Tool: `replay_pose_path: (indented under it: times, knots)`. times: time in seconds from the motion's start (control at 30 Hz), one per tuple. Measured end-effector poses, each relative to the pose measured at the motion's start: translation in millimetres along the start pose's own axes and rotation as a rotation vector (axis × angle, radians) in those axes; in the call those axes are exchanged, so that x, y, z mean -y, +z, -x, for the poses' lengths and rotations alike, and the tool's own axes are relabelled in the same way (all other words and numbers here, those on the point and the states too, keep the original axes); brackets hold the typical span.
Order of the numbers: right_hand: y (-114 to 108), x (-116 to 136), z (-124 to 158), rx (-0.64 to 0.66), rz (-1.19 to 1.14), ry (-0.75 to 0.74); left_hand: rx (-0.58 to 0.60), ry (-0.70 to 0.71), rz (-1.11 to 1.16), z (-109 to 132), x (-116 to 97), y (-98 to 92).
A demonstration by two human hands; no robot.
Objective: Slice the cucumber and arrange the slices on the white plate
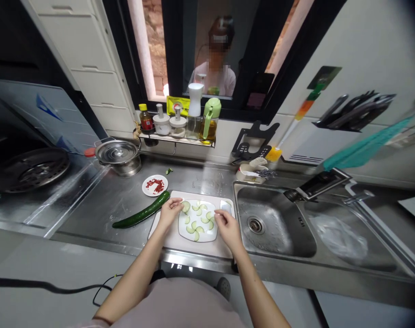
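Observation:
A white plate (198,237) rests on a pale cutting board (175,246), with thin green-edged cucumber slices (195,225) set out on it in small fan-like groups. At the plate's upper left, my left hand (171,212) has its fingertips closed on a cucumber slice (186,207). Over the right rim is my right hand (228,230), thumb and fingers pinched together close to other slices. Whatever those fingers hold is too small to make out. A flat shiny piece (225,206) lies on the board behind the right hand. Left of the board lies a long green cucumber (141,215).
A small white dish (154,178) of chopped red pieces stands behind the cucumber. Further left are a lidded steel pot (125,165) and a dark pan (29,168). The sink (276,218) borders the board's right. A condiment rack (176,136) hangs behind.

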State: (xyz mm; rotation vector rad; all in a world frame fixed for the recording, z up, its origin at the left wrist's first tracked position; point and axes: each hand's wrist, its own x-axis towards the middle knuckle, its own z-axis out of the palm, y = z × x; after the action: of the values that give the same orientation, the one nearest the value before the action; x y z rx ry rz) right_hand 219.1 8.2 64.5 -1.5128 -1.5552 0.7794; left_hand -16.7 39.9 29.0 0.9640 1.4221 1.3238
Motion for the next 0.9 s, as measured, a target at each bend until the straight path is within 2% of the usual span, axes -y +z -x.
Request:
replay_pose_path:
  times: [0.13,0.27,0.4,0.5,0.6,0.67,0.77,0.9]
  knots:
    - [8,46,-17,0.075,0.004,-0.166,0.166,0.013,0.096,15,-39,7.6]
    - [20,70,-23,0.156,-0.010,-0.234,0.247,0.034,0.080,27,-65,13.5]
    - [27,73,-23,0.156,-0.047,-0.234,0.205,0.048,0.099,34,-73,15.6]
    - [25,73,-21,0.130,-0.051,-0.272,0.161,-0.070,0.112,38,-75,15.3]
    - [22,74,-19,0.111,-0.030,-0.357,0.260,-0.276,0.206,43,-78,16.3]
    - [20,74,-19,0.096,-0.025,-0.421,0.323,-0.347,0.306,45,-80,18.1]
    - [19,71,-18,0.077,-0.039,-0.480,0.318,-0.360,0.413,46,-84,21.0]
    - [18,66,-17,0.085,-0.048,-0.463,0.253,-0.303,0.424,45,-86,22.7]
